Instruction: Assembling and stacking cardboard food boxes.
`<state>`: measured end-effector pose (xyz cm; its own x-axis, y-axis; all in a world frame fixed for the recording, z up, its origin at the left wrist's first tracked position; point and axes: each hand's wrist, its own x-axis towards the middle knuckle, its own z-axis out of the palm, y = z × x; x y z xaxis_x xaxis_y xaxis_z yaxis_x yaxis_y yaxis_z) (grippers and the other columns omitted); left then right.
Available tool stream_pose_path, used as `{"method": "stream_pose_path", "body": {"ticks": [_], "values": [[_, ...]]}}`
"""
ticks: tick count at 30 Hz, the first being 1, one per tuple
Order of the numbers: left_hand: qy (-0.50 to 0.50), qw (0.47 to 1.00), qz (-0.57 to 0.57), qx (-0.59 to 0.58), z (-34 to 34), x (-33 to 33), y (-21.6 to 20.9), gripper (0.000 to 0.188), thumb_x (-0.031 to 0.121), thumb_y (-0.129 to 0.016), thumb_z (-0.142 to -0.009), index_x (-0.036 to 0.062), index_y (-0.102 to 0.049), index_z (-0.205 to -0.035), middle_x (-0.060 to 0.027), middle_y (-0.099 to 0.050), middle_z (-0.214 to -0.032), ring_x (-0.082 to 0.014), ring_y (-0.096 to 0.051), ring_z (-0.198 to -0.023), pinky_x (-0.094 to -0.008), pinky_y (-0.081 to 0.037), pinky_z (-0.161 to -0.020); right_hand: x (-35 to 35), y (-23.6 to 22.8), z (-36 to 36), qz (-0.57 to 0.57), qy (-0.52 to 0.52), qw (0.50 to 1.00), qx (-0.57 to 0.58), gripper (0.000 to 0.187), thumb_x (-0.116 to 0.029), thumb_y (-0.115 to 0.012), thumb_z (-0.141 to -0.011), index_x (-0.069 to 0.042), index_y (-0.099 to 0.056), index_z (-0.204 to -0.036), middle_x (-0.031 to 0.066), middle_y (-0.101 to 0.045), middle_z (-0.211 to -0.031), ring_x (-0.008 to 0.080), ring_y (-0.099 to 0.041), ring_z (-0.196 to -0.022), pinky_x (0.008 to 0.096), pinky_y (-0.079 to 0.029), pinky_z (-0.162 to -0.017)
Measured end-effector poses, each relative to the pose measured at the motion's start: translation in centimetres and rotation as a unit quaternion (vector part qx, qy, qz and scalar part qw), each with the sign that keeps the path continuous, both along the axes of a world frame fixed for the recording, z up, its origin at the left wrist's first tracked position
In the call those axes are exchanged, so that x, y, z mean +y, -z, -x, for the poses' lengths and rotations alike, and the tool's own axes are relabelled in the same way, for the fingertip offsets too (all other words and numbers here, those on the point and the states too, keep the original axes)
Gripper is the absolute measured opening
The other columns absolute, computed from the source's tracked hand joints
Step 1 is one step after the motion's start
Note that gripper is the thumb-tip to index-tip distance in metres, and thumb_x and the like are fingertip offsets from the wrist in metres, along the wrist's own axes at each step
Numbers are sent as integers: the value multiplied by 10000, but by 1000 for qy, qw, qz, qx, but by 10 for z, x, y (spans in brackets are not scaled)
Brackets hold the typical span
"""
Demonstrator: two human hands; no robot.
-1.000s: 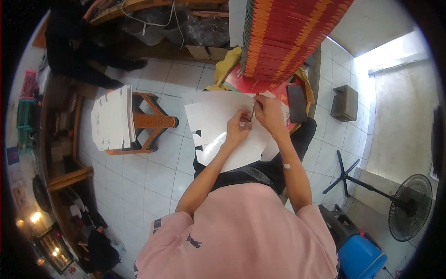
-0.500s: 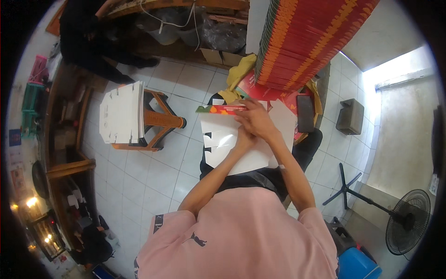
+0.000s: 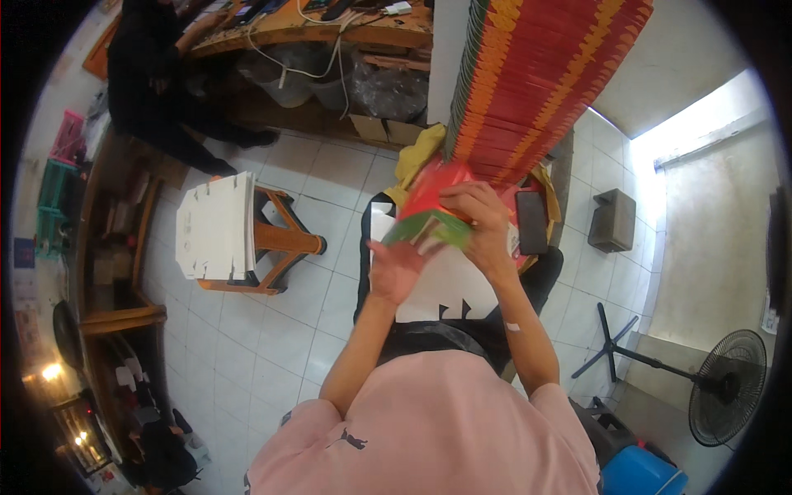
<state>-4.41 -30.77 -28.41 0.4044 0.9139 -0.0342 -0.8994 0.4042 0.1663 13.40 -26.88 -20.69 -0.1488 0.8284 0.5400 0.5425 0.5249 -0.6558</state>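
Observation:
A printed cardboard box piece (image 3: 433,219), red with a green edge and partly folded, is tilted up over my lap and smeared by motion. My right hand (image 3: 485,219) grips its right side, fingers curled over the upper part. At its lower left, my left hand (image 3: 396,271) shows a flat palm with the thumb spread, against or close to the green edge; contact is unclear. Beneath both hands lies a white cardboard sheet (image 3: 450,289) with dark notches along its near edge. Whether it joins the printed piece cannot be made out.
A tall stack of red-and-orange printed cartons (image 3: 536,91) rises ahead, by a dark phone (image 3: 532,223) and yellow wrapping (image 3: 421,157). Left, white cut sheets (image 3: 216,227) lie on a stool (image 3: 285,239). Another person (image 3: 153,91) stands far left. A fan (image 3: 726,388) stands right.
The cardboard has been lifted and turned, so its red and green printed face shows more. My left hand has drawn away from the right, its palm now turned up.

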Motion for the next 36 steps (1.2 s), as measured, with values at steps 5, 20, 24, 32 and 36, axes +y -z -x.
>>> {"method": "stream_pose_path", "body": {"ticks": [5, 20, 24, 32, 36], "values": [[-141, 940, -12, 312, 6, 9, -53, 555, 285, -746, -917, 24, -530, -1356, -78, -639, -1246, -199, -622, -1120, -360, -519, -952, -34, -18, -7, 29, 13, 995, 93, 290, -73, -818, -737, 2, -732, -1004, 118, -712, -1106, 263, -667, -1002, 336, -539, -834], [-254, 769, -133, 572, -49, 13, 19, 164, -46, -670, -912, -65, -680, -1075, -105, -649, -1105, -156, -654, -944, -258, -513, -825, -57, 86, 17, 152, 129, 979, 46, 414, 77, -572, -860, 76, -594, -1273, 295, -661, -993, 428, -676, -890, 461, -530, -764], [-195, 776, -131, 585, -39, 26, 26, 162, -90, -655, -877, -63, -679, -1035, -90, -683, -1012, -141, -665, -931, -271, -536, -770, -73, 95, 14, 116, 110, 986, 56, 442, 95, -572, -877, 16, -612, -1310, 292, -665, -957, 409, -693, -873, 402, -542, -771], [-147, 708, -214, 657, -44, 24, 32, 188, -80, -663, -862, -52, -690, -1046, -70, -688, -1011, -148, -657, -926, -290, -535, -815, -77, 98, 9, 245, 140, 957, 71, 428, 74, -577, -887, 34, -601, -1313, 295, -672, -939, 431, -693, -864, 411, -542, -775], [-83, 759, -156, 627, -40, 36, 41, 220, -76, -659, -828, -34, -691, -1042, -121, -673, -991, -213, -695, -892, -304, -548, -789, -88, 98, 12, 129, 134, 979, 87, 404, 49, -592, -896, 12, -625, -1297, 297, -660, -913, 428, -686, -820, 411, -528, -719]]}}
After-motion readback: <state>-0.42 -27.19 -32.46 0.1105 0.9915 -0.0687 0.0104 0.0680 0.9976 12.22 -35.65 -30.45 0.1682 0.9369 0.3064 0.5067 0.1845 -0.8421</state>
